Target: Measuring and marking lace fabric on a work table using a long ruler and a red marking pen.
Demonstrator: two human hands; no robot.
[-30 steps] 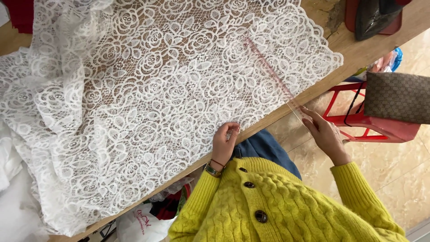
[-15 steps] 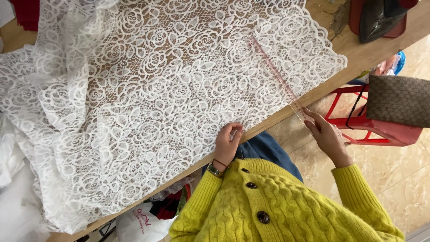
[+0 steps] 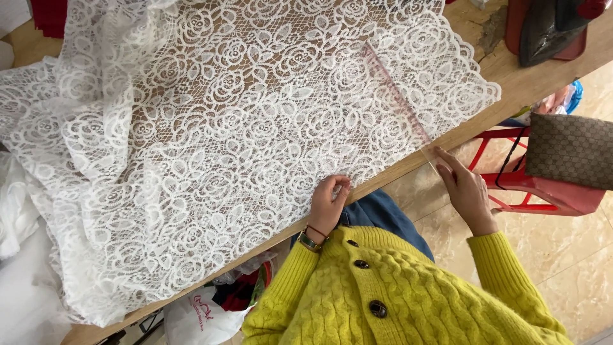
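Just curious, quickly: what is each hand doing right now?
Left hand: fingers curled on the white lace at the table edge.
Right hand: holding the clear ruler end.

White lace fabric [image 3: 242, 140], rose pattern, openwork, scalloped edges; we see it spread flat over wooden desk [image 3: 543, 76], left part bunched and draping off desk edge. Clear pink-tinted ruler [image 3: 399, 102] lies diagonally atop lace near its right edge, near end poking past desk edge. We note near lace hem sits right along desk edge.

Lace [image 3: 242, 147] on table [image 3: 549, 80]; ruler [image 3: 399, 96] on lace; stool [image 3: 543, 185] right.
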